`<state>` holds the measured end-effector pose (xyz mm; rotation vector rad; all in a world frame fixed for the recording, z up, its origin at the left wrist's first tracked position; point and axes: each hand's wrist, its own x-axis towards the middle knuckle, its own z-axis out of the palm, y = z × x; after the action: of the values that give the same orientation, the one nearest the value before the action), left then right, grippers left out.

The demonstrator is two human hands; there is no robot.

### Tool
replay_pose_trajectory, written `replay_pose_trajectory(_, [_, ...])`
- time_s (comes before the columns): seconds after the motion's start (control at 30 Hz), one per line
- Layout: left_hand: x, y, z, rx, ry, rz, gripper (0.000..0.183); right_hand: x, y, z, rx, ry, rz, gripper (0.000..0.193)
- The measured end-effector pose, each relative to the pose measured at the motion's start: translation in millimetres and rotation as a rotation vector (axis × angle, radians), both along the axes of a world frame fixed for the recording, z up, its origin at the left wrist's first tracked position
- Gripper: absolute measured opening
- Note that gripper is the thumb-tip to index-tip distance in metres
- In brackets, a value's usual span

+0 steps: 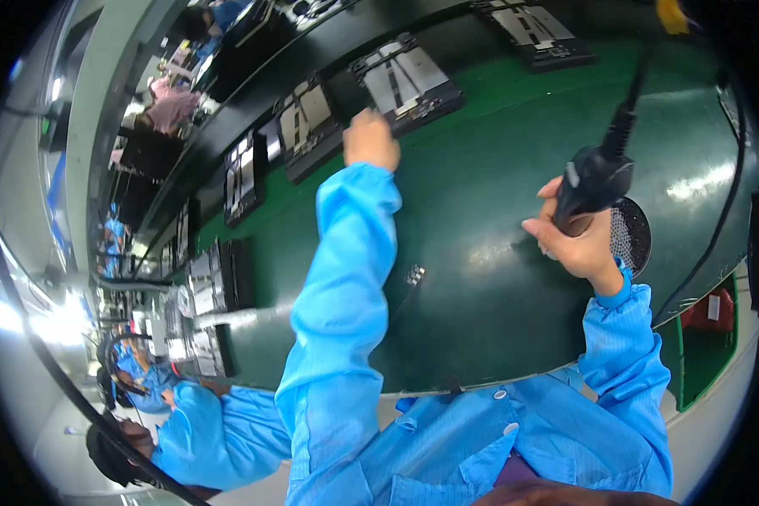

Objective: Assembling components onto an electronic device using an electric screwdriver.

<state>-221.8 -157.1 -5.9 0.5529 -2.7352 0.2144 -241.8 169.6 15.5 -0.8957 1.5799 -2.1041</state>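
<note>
My left hand (371, 142) reaches across the green bench to the near edge of a flat, opened device in a black frame (406, 78). Its fingers curl away from view and are slightly blurred, so what they hold, if anything, is hidden. A second opened device (305, 118) lies just left of that hand. On the right, my right hand (584, 244) is closed round a black electric screwdriver (594, 181), whose thick cord rises from its top. Beside this hand, partly covered by it, sits a round dark dish (637, 232) with small metallic pieces.
A small cluster of shiny bits (415, 274) lies mid-bench. More devices (243, 177) line the bench's far side, another (535, 32) at the back right. A black cable (717, 228) hangs at right, above a green bin (704, 371) with a red item. A co-worker (219, 430) sits at left.
</note>
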Motion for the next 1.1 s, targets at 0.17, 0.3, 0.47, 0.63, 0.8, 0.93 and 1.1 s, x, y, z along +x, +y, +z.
replay_pose_trajectory(0.17, [52.1, -92.2, 14.1, -0.053, -0.522, 0.531, 0.058, -5.3, -5.7, -2.1, 0.065, 0.139, 0.014, 0.031])
replay_pose_trajectory(0.3, [85.5, -130.2, 7.0, 0.031, -0.425, 0.366, 0.075, -9.4, -7.7, 6.4, 0.0, 0.335, -0.024, 0.028])
replay_pose_trajectory(0.47, [94.1, -111.1, 24.8, -0.006, -0.178, 0.28, 0.056, -10.3, -1.3, 6.7, 0.076, 0.251, -0.004, 0.027])
replay_pose_trajectory(0.63, [114.9, -92.1, 34.1, -0.066, 0.311, 0.186, 0.037, -9.4, -7.7, 3.1, 0.028, 0.254, -0.097, 0.028])
replay_pose_trajectory(0.8, [144.8, -70.1, 70.1, -0.154, 0.611, 0.197, 0.022, -6.4, -9.6, 2.9, 0.057, 0.067, -0.052, 0.027])
replay_pose_trajectory(0.93, [172.9, -25.8, 88.6, -0.207, 0.759, 0.07, 0.022, -4.5, -12.9, -1.2, 0.065, 0.019, -0.047, 0.031])
replay_pose_trajectory(1.1, [168.6, 69.1, 84.9, -0.125, 0.719, -0.276, 0.032, -6.7, 5.7, 1.7, 0.032, 0.071, -0.101, 0.034])
